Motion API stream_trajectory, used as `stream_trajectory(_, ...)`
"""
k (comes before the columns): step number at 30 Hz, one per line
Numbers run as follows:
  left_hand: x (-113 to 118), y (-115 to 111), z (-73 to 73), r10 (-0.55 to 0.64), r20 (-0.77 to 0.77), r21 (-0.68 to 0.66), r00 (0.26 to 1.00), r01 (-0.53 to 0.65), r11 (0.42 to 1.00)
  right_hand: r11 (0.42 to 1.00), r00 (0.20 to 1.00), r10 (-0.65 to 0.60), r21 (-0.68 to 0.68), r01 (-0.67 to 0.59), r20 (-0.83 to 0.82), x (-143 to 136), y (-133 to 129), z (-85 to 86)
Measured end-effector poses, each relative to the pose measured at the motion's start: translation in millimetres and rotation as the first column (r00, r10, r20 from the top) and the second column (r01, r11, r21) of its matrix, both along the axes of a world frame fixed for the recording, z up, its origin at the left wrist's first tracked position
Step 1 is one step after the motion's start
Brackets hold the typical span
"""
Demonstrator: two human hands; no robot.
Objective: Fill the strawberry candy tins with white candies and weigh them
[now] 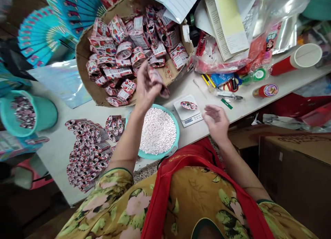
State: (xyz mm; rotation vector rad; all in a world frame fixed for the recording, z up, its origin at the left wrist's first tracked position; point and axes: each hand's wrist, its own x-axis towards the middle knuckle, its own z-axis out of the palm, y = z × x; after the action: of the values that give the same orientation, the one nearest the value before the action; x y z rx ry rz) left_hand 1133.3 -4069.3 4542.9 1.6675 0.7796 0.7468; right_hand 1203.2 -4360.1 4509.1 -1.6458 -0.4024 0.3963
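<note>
My left hand point(145, 89) is closed around a small strawberry-printed packet point(156, 78), partly blurred, near the front edge of a cardboard box point(86, 75) heaped with similar packets. Just below it is a turquoise bowl point(176, 128) full of small whitish candies point(157, 130). Beside the bowl stands a white digital scale point(192, 120) with one red-and-white printed packet point(188, 105) lying on its plate. My right hand point(216, 123) is just right of the scale, fingers apart, with nothing seen in it.
Many printed packets point(88, 153) stand grouped on the table's left part. A turquoise bucket point(42, 111) holds small wrapped pieces. Blue fan-shaped displays point(38, 35) rise behind. Papers point(230, 29), a red cup point(284, 65), and a small round tub point(266, 91) lie right.
</note>
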Motion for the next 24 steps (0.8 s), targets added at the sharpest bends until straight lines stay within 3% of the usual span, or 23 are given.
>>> stream_trajectory(2, -53, -59, 5.2, -0.044, 0.036, -0.218, 0.998, 0.051, 0.975, 0.974, 0.975, 0.218, 0.067, -0.216, -0.033, -33, 19, 4.1)
stream_trajectory(4, -95, -112, -1.2, -0.087, -0.004, -0.426, 0.996, 0.077, 0.901, 0.918, 0.920, 0.391, 0.080, -0.389, -0.014, -64, 32, 4.6)
stream_trajectory(6, -125, -141, -12.6, -0.125, -0.063, -0.482, 0.990, 0.079, 0.872, 0.883, 0.884, 0.467, 0.055, -0.466, -0.008, -88, 36, 1.7)
stream_trajectory(7, -136, -145, -18.9, -0.134, -0.112, -0.428, 0.985, 0.074, 0.901, 0.878, 0.878, 0.479, 0.047, -0.477, -0.028, -97, 35, -0.6)
stream_trajectory(9, -156, -132, -32.7, -0.081, -0.257, -0.148, 0.963, 0.044, 0.988, 0.885, 0.879, 0.466, 0.042, -0.464, -0.104, -106, 28, -5.9)
stream_trajectory(10, -165, -119, -40.4, -0.025, -0.351, 0.028, 0.936, 0.038, 0.999, 0.892, 0.881, 0.450, 0.040, -0.449, -0.144, -107, 23, -8.7)
stream_trajectory(12, -178, -91, -57.2, 0.093, -0.537, 0.285, 0.839, 0.077, 0.955, 0.906, 0.885, 0.420, 0.031, -0.422, -0.202, -106, 16, -13.6)
stream_trajectory(13, -183, -80, -65.7, 0.121, -0.619, 0.337, 0.776, 0.124, 0.933, 0.910, 0.887, 0.410, 0.020, -0.415, -0.211, -105, 13, -15.6)
stream_trajectory(15, -185, -66, -80.4, 0.120, -0.735, 0.345, 0.667, 0.216, 0.914, 0.912, 0.896, 0.400, -0.012, -0.410, -0.192, -105, 10, -18.8)
stream_trajectory(18, -178, -66, -92.7, 0.132, -0.784, 0.358, 0.606, 0.269, 0.894, 0.920, 0.903, 0.377, -0.031, -0.391, -0.205, -110, 12, -20.7)
stream_trajectory(21, -170, -70, -98.4, 0.160, -0.770, 0.380, 0.617, 0.243, 0.892, 0.924, 0.880, 0.368, 0.013, -0.382, -0.300, -121, 18, -17.9)
stream_trajectory(24, -168, -65, -106.6, 0.208, -0.677, 0.392, 0.707, 0.107, 0.914, 0.915, 0.865, 0.383, 0.009, -0.402, -0.323, -131, 27, -12.0)
